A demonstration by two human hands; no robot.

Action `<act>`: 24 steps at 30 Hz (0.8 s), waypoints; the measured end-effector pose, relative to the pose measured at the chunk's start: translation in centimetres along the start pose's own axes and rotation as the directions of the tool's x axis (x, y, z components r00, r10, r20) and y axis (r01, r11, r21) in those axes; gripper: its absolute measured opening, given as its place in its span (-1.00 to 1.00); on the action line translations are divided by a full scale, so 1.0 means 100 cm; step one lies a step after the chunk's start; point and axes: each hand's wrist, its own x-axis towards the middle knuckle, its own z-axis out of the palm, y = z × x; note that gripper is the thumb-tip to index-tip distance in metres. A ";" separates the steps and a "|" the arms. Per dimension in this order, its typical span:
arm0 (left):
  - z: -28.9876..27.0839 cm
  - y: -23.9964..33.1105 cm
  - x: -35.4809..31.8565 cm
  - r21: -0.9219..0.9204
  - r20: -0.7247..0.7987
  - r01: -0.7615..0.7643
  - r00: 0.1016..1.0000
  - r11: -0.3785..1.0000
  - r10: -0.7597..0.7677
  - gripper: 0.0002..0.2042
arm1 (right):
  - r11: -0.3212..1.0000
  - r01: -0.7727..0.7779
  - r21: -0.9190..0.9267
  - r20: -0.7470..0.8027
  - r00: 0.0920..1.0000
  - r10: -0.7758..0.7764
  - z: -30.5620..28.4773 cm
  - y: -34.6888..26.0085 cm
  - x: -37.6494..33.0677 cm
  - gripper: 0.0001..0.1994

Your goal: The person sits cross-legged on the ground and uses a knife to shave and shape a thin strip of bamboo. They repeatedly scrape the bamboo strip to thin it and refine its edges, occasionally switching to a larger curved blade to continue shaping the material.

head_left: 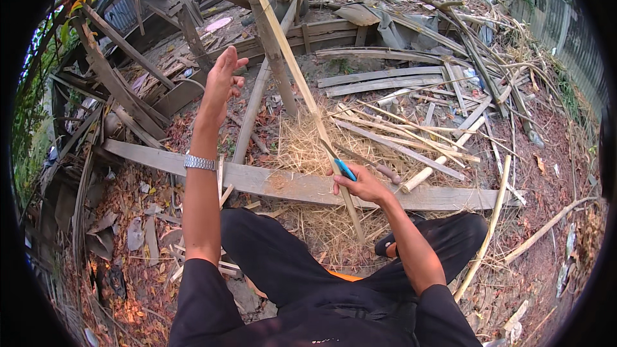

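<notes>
My right hand (361, 185) is closed around the blue handle (345, 169) of a knife, whose dark blade (329, 148) lies against a long, pale split-bamboo strip (297, 77). The strip slants from the wooden post at the far side down past my right fingers to the straw-like shavings between my legs. Whether those fingers also grip the strip, I cannot tell. My left hand (223, 82) is raised at the left, away from the strip, open and holding nothing. Under the strip runs a long grey plank (257, 181), set crosswise before my knees.
A tool with a brown wooden handle (387, 172) rests by the plank. Pale shavings (302, 144) cover the ground beyond. Several split strips (411, 130) and a round pole (443, 159) lie to the right. The upright wooden post (273, 45) stands ahead; weathered boards (385, 80) lie farther back.
</notes>
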 end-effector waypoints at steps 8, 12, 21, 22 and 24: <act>-0.035 0.008 0.048 0.088 -0.084 -0.031 0.996 0.996 0.038 -0.09 | 0.998 -0.010 -0.058 0.183 0.983 0.021 0.004 0.044 0.002 -0.74; -0.032 0.017 0.024 0.243 0.017 -0.039 0.999 0.969 0.036 -0.23 | 0.994 -0.055 -0.092 0.262 0.962 0.078 0.002 0.087 -0.018 -0.73; -0.044 0.049 0.016 -0.023 -0.093 -0.364 0.928 0.931 0.361 -0.67 | 0.935 0.035 -0.353 -0.100 0.992 -0.074 0.005 0.098 -0.024 -0.70; -0.043 0.064 0.016 -0.012 -0.177 -0.457 0.876 0.889 0.448 -0.72 | 0.921 -0.037 -0.389 -0.281 0.956 -0.081 -0.002 0.093 -0.027 -0.71; -0.072 0.118 -0.007 0.089 -0.217 -0.577 0.784 0.812 0.582 -0.75 | 0.900 -0.136 -0.415 -0.561 0.817 -0.136 0.000 0.062 -0.029 -0.72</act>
